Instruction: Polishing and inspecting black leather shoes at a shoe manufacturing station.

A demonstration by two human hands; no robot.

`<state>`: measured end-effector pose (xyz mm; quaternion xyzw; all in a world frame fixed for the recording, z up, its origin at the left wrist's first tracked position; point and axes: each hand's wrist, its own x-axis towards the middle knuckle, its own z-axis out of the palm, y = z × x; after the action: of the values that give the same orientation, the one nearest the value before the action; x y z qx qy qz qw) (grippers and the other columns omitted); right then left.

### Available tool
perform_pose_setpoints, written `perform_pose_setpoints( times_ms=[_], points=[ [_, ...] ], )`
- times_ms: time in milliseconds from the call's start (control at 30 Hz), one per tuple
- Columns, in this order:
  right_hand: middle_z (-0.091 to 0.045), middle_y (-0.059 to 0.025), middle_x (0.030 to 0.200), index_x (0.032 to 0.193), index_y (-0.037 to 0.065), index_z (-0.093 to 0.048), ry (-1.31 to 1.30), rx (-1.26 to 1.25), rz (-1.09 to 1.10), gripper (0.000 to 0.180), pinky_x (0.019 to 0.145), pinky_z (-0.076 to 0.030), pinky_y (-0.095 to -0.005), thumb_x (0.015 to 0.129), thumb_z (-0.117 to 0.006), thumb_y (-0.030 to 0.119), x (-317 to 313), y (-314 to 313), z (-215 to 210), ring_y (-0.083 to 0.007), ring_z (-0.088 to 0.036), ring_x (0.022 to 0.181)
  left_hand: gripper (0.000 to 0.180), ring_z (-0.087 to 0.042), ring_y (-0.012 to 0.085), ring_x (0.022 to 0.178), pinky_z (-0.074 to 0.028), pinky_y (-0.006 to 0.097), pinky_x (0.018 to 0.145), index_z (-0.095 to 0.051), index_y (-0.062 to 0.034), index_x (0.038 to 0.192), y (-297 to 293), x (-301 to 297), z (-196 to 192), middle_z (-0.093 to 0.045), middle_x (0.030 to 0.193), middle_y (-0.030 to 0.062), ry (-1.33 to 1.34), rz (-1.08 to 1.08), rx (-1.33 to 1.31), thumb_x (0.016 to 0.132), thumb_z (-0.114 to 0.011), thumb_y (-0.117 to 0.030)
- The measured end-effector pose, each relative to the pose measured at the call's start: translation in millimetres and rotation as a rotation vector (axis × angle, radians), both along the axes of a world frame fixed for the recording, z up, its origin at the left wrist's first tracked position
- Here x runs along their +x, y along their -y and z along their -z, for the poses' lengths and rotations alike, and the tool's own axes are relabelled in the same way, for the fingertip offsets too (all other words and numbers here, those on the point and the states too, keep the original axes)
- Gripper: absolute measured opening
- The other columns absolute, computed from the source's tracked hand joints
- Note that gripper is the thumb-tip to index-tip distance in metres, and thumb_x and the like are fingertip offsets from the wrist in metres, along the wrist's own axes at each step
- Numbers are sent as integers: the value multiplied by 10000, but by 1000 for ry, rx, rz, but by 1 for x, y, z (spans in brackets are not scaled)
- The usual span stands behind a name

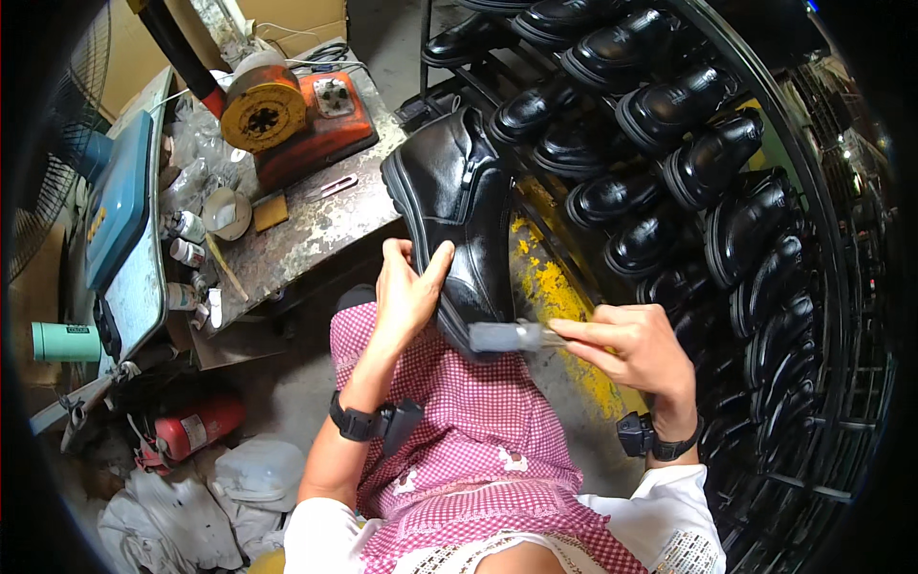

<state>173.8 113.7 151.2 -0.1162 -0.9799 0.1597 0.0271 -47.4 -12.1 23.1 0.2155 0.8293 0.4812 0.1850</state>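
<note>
My left hand (409, 287) is closed on the side of a shiny black leather boot (459, 191), its thumb pressed on the upper. The boot has a zipper and a thick black sole; its toe points down toward my lap. In my right hand (626, 349) is a thin-handled, brush-like tool (507, 337), pinched between thumb and fingers. Its grey head, smeared by motion, lies at the boot's toe; whether it touches the leather I cannot tell.
On my right stands a metal rack (827, 191) holding many black boots (669, 100). To the left, a worn workbench (354, 206) carries an orange grinding machine (316, 120), small bottles (187, 252) and a wooden stick (228, 270). Below it are a red fire extinguisher (199, 426) and white cloth (172, 521).
</note>
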Motion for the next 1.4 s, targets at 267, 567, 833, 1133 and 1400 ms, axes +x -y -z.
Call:
perform_pose_setpoints(
  times_ms=[267, 567, 833, 1133, 1400],
  points=[
    [-643, -196, 1001, 1362, -4, -330, -535, -1789, 721, 734, 312, -278, -183, 844, -622, 426, 5, 13, 106, -23, -358, 338, 445, -441, 109, 737, -412, 249, 669, -462, 47, 1021, 6, 18, 19, -504, 836, 48, 459, -289, 377, 886, -608, -351],
    [-656, -63, 830, 1259, -34, -460, -652, -1803, 709, 504, 290, -297, -154, 821, -627, 151, -53, 32, 96, -10, -406, 358, 525, -505, 118, 916, -418, 251, 831, -323, -23, 1305, 43, 28, -5, -504, 1081, 56, -93, -102, 285, 897, -589, -216],
    [-663, -101, 904, 1175, -66, -542, -430, -1717, 513, 454, 450, -438, -167, 770, -654, 105, -57, -21, 87, -74, -613, 615, 459, -590, 253, 904, -451, 364, 790, -624, -26, 1046, 95, -51, -94, -640, 906, 107, -516, 490, -78, 685, -777, -265],
    [-514, 28, 712, 1215, 57, -498, -399, -1293, 518, 407, 420, -256, -171, 957, -466, 370, -81, -21, 75, -4, -326, 475, 164, -510, 42, 661, -421, 197, 601, -648, 44, 845, 116, -25, -78, -604, 744, -37, 314, 102, 174, 877, -600, -110],
    [-619, -120, 765, 1172, 62, -605, -459, -608, 334, 336, 634, -451, -270, 841, -621, 117, -48, -9, 89, -154, -556, 634, 185, -518, 48, 688, -437, 216, 645, -653, 21, 868, 138, -19, -10, -619, 787, -15, 444, -175, 272, 880, -604, -156]
  ],
)
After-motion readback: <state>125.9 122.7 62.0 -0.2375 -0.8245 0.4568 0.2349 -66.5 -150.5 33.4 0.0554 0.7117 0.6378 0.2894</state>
